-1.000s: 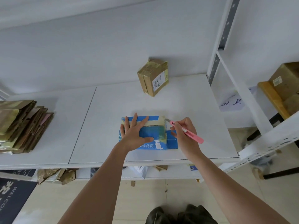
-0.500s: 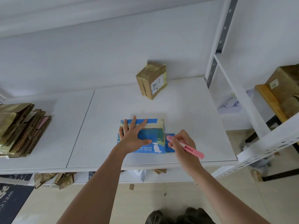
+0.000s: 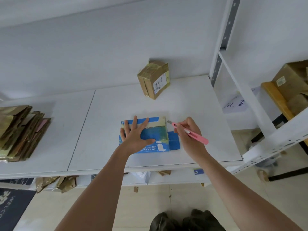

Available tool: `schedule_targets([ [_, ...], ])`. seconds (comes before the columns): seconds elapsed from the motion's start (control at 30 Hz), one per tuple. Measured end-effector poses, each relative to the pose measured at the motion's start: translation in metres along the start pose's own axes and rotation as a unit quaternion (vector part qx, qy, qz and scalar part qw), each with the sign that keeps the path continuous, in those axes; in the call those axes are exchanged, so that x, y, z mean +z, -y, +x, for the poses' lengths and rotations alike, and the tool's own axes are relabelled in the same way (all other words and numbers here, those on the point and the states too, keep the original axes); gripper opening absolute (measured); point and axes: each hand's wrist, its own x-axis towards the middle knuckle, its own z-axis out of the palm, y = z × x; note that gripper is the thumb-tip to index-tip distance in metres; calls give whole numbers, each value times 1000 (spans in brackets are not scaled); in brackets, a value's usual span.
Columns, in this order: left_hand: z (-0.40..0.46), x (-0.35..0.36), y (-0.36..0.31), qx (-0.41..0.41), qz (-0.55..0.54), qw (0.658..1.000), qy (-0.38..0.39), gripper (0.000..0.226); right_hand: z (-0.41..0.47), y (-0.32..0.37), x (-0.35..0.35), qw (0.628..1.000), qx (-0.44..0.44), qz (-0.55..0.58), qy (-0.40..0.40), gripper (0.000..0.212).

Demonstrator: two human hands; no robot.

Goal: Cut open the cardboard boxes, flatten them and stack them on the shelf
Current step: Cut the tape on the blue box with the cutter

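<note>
White shelving (image 3: pixel 166 104) fills the view, with pale floor tiles seen nearest the camera below its front edge, where brown scraps of crumpled packing paper (image 3: pixel 55 183) are tucked on a lower level, left of the left forearm. On the shelf top, a blue printed cardboard box (image 3: pixel 156 135) sealed with beige tape is pinned beneath the left hand (image 3: pixel 135 139), whose fingers are spread flat and straight over the lid, the thumb pointing right. One blue end flap (image 3: pixel 174 140) is folded out flat on the surface, just left of the right hand (image 3: pixel 189 139). A slim pink utility knife (image 3: pixel 191 133) is pinched pen-style in the curled fingers of that right hand, and its short blade is pointed at the box's far right corner; whether the tip touches the cardboard cannot be told. Well to the left of the left hand, a stack of flattened brown cardboard boxes (image 3: pixel 20 132) is laid at the shelf's edge. Beyond both hands, near the white back wall, a small brown cardboard box wrapped in glossy tape and bearing a white shipping label (image 3: pixel 154 79) is stood on end. Far to the right of the right hand, past a white upright post, a paper sign with handwritten characters (image 3: pixel 235 104) and an open brown carton (image 3: pixel 293 82) are seen on a neighbouring rack.
</note>
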Motion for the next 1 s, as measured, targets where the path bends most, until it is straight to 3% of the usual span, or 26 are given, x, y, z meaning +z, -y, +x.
schedule_targets([
  [0.53, 6, -2, 0, -6, 8, 1000, 6, 83, 0, -12, 5, 999, 32, -20, 13, 19],
  [1.0, 4, -3, -1, -5, 4, 1000, 3, 83, -4, -18, 14, 998, 35, 16, -47, 13],
])
